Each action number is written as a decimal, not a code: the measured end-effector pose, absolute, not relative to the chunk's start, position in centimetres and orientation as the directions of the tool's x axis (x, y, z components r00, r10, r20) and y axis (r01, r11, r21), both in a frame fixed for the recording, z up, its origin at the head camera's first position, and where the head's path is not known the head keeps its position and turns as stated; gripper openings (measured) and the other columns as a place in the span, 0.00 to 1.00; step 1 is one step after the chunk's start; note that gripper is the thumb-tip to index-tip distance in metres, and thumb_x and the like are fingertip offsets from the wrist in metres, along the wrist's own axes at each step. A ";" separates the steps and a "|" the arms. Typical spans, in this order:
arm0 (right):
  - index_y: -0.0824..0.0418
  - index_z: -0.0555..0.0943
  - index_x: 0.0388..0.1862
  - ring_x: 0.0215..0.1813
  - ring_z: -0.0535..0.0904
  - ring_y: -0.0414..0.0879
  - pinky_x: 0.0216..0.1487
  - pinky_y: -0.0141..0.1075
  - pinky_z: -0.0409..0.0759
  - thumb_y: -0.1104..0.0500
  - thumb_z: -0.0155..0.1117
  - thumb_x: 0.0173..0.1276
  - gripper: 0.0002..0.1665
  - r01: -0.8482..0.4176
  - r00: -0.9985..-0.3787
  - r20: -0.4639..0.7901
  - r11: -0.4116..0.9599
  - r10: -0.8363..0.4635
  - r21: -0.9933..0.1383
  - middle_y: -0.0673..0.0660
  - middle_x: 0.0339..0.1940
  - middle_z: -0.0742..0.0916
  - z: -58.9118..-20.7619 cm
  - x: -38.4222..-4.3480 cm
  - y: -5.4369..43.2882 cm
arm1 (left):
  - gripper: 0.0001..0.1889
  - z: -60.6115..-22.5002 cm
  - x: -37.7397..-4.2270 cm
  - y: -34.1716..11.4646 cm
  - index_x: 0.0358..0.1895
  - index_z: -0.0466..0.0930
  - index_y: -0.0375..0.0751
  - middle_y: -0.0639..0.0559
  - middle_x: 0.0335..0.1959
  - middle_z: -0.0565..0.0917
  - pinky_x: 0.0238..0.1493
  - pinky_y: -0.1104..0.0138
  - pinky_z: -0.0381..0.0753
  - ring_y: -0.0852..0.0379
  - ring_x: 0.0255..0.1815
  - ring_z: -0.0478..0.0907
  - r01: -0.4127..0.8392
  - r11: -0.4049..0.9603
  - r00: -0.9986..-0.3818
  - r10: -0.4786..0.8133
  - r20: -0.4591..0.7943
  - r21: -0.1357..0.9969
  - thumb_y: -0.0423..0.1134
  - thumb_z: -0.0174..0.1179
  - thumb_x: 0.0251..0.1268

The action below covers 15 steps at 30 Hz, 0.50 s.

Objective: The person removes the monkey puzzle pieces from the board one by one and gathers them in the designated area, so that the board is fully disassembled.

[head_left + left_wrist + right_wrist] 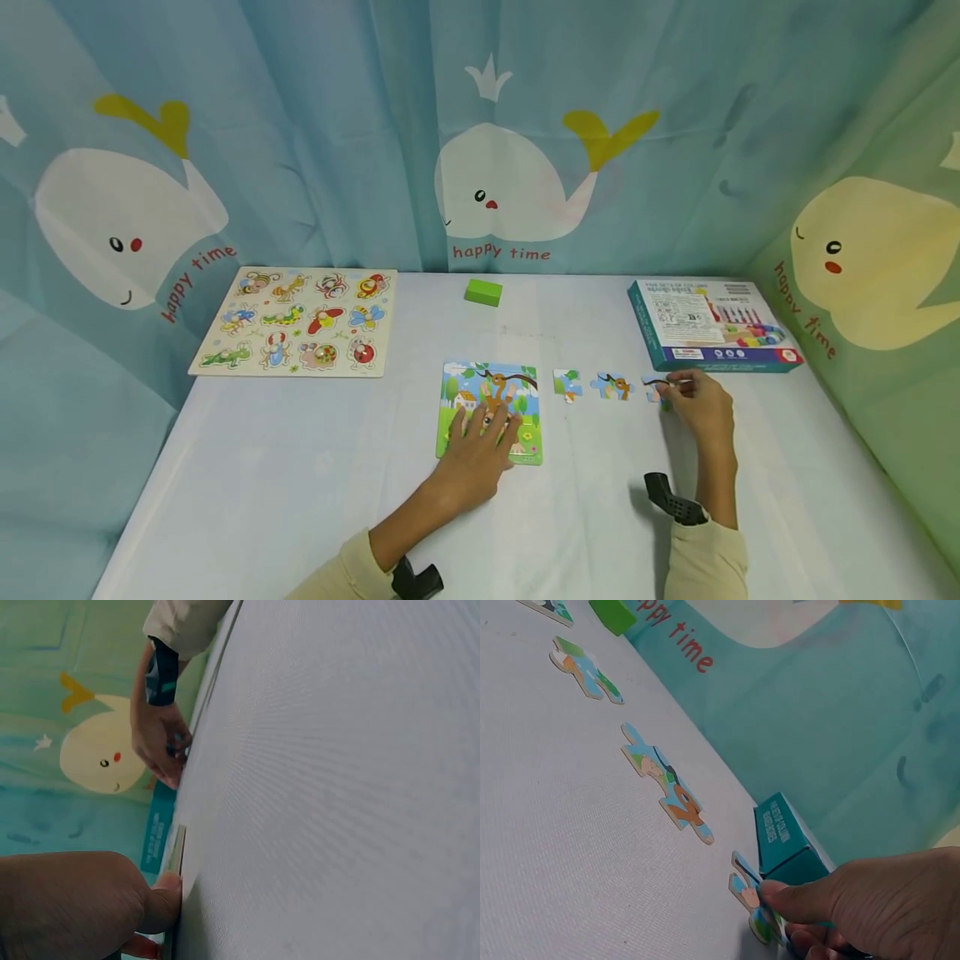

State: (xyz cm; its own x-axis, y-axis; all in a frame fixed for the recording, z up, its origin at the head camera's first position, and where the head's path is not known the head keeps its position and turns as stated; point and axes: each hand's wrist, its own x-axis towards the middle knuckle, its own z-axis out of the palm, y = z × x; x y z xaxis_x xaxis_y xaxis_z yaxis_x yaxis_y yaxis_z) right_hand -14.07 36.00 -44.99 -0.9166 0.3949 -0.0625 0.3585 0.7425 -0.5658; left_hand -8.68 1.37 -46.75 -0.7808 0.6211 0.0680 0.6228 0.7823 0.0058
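Observation:
My left hand point(474, 454) lies spread over a square jigsaw puzzle board point(528, 400) with a giraffe-like animal, trees and a house on it. In the left wrist view, the thumb point(166, 896) is at the board's edge point(178, 847). Over to the right, my right hand point(701, 408) pinches a blue and green puzzle piece point(651, 390) between thumb and fingers, low at the tabletop; the fingers hide part of it. Between the board and this hand lie two loose pieces: a green and blue one point(567, 385) and one with a brown figure point(613, 387).
A wooden insect puzzle board point(255, 333) lies at the back left. A green block point(483, 292) sits at the back middle. Just beyond my right hand is a teal and white box point(716, 325). A whale-print curtain point(337, 167) hangs along the table's back edge.

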 end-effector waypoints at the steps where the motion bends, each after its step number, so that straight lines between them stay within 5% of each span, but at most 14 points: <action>1: 0.69 0.78 0.52 0.48 0.79 0.64 0.37 0.42 0.73 0.53 0.62 0.70 0.21 0.364 -0.914 -0.065 0.742 0.399 -0.563 0.73 0.49 0.83 -45.0 -14.1 35.9 | 0.30 -46.8 -8.6 1.4 0.74 0.61 0.46 0.45 0.73 0.64 0.67 0.44 0.66 0.41 0.72 0.63 0.622 0.783 -0.782 0.620 0.067 0.007 0.52 0.52 0.73; 10: 0.70 0.78 0.53 0.44 0.79 0.64 0.33 0.46 0.73 0.47 0.53 0.75 0.26 0.417 -0.887 -0.038 0.762 0.461 -0.496 0.72 0.48 0.83 -43.5 -13.8 35.1 | 0.29 -46.7 -7.9 2.0 0.72 0.64 0.43 0.41 0.72 0.67 0.67 0.52 0.70 0.40 0.71 0.67 0.608 0.787 -0.781 0.617 0.097 -0.110 0.50 0.54 0.73; 15: 0.69 0.79 0.50 0.40 0.82 0.61 0.29 0.39 0.73 0.48 0.54 0.75 0.24 0.275 -0.936 0.053 0.816 0.348 -0.509 0.70 0.44 0.86 -42.5 -14.1 33.0 | 0.28 -46.8 -7.5 2.3 0.71 0.67 0.42 0.40 0.70 0.70 0.65 0.59 0.73 0.40 0.69 0.69 0.588 0.784 -0.774 0.617 0.145 -0.199 0.48 0.54 0.73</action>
State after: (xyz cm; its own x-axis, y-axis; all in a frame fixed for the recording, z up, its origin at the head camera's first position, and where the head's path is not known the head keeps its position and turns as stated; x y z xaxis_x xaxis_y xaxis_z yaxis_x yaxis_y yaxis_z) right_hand -14.09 33.02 -42.54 -0.9359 0.3482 0.0535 0.2746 0.8159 -0.5088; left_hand -7.53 2.32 -46.75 -0.7737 0.6167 0.1453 0.5877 0.7842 -0.1991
